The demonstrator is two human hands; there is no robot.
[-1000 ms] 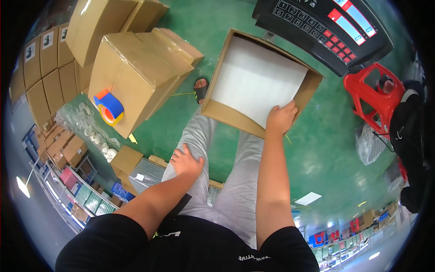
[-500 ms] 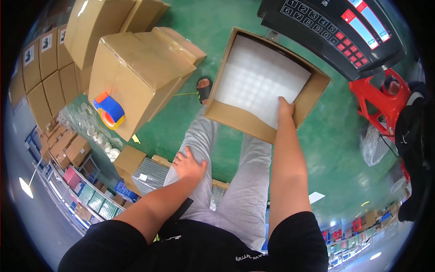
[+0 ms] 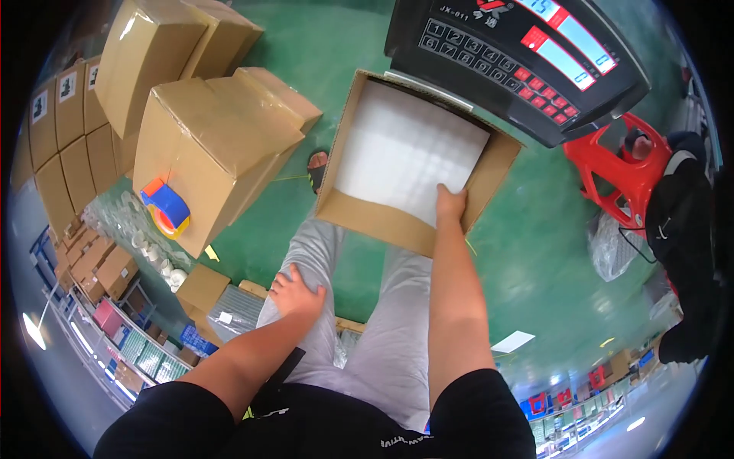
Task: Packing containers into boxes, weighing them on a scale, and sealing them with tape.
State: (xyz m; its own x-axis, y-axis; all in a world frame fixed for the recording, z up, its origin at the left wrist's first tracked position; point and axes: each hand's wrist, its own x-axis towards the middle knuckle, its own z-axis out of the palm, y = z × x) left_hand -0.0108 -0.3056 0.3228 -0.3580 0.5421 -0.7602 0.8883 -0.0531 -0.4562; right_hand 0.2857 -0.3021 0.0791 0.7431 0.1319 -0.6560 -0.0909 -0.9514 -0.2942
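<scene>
Two bare hands of yours show in the head view. Your right hand (image 3: 451, 205) reaches into the near right part of the open cardboard box (image 3: 375, 220), which sits just beyond your knees. One outstretched digit meets the white sheet (image 3: 401, 145) lying inside the box; the other fingers are hidden, so you cannot tell how far they open or whether they grip. Your left hand (image 3: 298, 294), nearer you and left of the box, rests on your grey trouser leg (image 3: 310, 249), its fingers loosely spread and holding nothing. Beyond the box and to its right is a black console (image 3: 489, 73) with a keypad. Left of the box, a tape dispenser (image 3: 166, 205) lies on a sealed carton (image 3: 206, 172). Well right of it is a red plastic stool (image 3: 615, 168).
</scene>
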